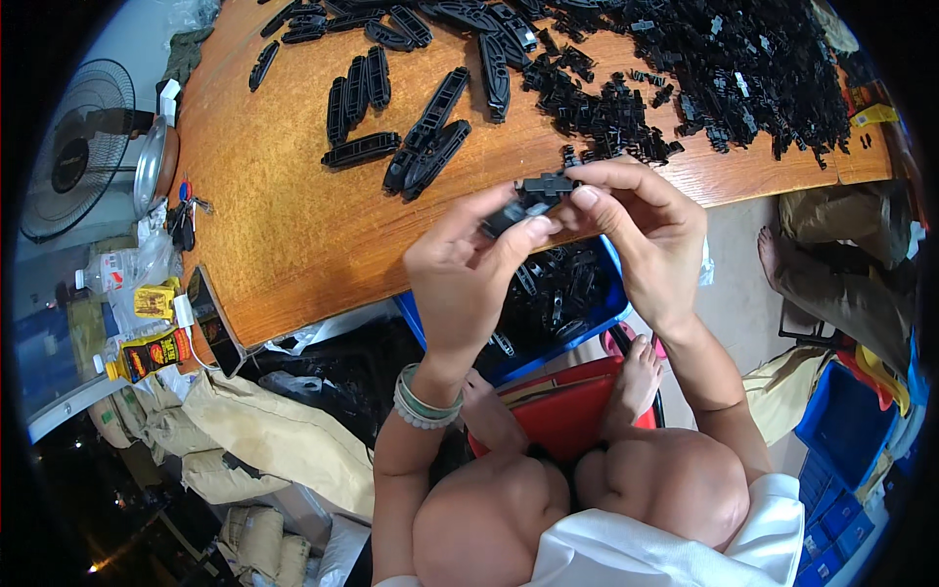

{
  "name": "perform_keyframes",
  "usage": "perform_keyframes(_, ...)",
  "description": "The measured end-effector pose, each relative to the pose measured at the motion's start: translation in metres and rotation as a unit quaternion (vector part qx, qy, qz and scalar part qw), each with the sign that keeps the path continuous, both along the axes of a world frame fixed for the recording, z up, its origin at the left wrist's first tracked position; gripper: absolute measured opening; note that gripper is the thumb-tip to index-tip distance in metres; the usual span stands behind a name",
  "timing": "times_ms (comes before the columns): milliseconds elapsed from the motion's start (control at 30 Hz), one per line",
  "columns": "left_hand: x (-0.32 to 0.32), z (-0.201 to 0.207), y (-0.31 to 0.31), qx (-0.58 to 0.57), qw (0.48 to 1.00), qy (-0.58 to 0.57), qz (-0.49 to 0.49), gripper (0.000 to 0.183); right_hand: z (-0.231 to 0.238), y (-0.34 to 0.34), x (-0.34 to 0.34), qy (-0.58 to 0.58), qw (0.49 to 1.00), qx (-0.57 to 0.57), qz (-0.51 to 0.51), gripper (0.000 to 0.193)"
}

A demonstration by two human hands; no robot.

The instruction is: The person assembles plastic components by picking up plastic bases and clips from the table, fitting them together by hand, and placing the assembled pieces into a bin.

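Black plastic part (536, 196) between both hands

I see a small black plastic part (536, 199) pinched up off the table: an angular clip-like piece, lying roughly level with its lower end tilted leftward, held above the table's near edge and a blue bin

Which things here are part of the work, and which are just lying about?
In use: left hand, right hand, black clip, small-parts pile, long black pieces, blue bin.
Lying about: fan, metal bowl, sacks.
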State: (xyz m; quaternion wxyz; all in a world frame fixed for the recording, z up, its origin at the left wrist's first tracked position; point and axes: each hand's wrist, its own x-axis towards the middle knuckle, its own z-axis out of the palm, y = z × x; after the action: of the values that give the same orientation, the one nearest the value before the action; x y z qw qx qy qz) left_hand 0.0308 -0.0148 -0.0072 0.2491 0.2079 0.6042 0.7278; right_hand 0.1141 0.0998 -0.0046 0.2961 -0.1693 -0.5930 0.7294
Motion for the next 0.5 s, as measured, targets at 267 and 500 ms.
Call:
perform_keyframes(267, -0.003, -0.007, -0.004, 0.019, 0.995, -0.040, -0.084, 0.052, 0.001, -0.001, 0.006, -0.023, 0.999, 0.030, 0.013, 0.013)
perform_keyframes(500, -0.007, -0.003, -0.011, -0.052, 0.991, 0.093, -0.082, 0.027, -0.014, 0.001, 0.003, -0.007, 0.990, 0.142, 0.013, 0.015)
